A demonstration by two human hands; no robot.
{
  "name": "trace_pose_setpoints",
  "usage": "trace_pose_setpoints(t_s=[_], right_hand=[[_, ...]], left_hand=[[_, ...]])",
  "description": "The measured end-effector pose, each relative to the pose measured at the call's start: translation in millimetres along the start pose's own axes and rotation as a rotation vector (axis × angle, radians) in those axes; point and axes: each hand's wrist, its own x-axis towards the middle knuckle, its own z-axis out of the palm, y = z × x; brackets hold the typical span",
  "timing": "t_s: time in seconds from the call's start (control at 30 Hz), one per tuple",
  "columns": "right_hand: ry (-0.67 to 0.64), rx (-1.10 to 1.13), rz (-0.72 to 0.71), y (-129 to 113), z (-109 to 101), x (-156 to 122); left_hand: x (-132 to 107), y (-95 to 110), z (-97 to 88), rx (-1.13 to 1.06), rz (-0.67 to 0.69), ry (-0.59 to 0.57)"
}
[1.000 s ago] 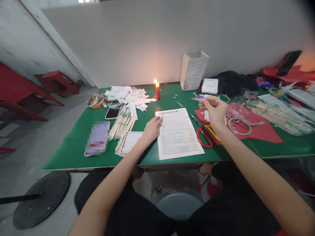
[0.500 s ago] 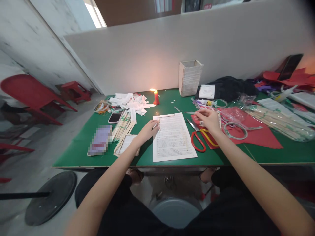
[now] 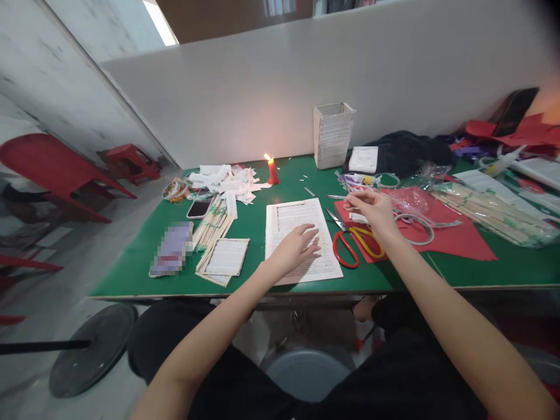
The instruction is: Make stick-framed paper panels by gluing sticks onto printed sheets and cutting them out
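My left hand (image 3: 297, 248) lies flat with fingers spread on a printed paper sheet (image 3: 301, 238) on the green table (image 3: 258, 268). Thin wooden sticks edge the sheet's top and left side. My right hand (image 3: 371, 209) hovers over red paper (image 3: 455, 236), fingers pinched on a thin stick that I can barely make out. Red and yellow scissors (image 3: 352, 245) lie just below that hand.
A lit red candle (image 3: 272, 170) stands at the back. White paper scraps (image 3: 227, 181), a phone (image 3: 199, 208), bundled chopsticks (image 3: 212, 224), a small stick frame (image 3: 225, 258), a stick box (image 3: 332, 135), tape rolls (image 3: 413, 228) and bagged chopsticks (image 3: 490, 213) surround me. Red chairs (image 3: 56, 175) stand left.
My left hand slid from the sheet's top-left corner onto its middle and flattened. My right hand stayed near the red paper, lifting slightly.
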Motion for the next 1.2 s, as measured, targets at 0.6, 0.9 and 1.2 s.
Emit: trace_pose_setpoints(t_s=[0.6,0.9,1.2], right_hand=[[0.051,0.049,-0.052,-9,1,-5],[0.044,0.025,-0.039,-12,2,-8],[0.045,0.023,-0.044,-12,1,-8]], left_hand=[[7,-6,25.2,0.086,0.071,0.043],[9,-4,25.4,0.076,0.07,0.041],[9,-4,25.4,0.087,0.085,0.046]])
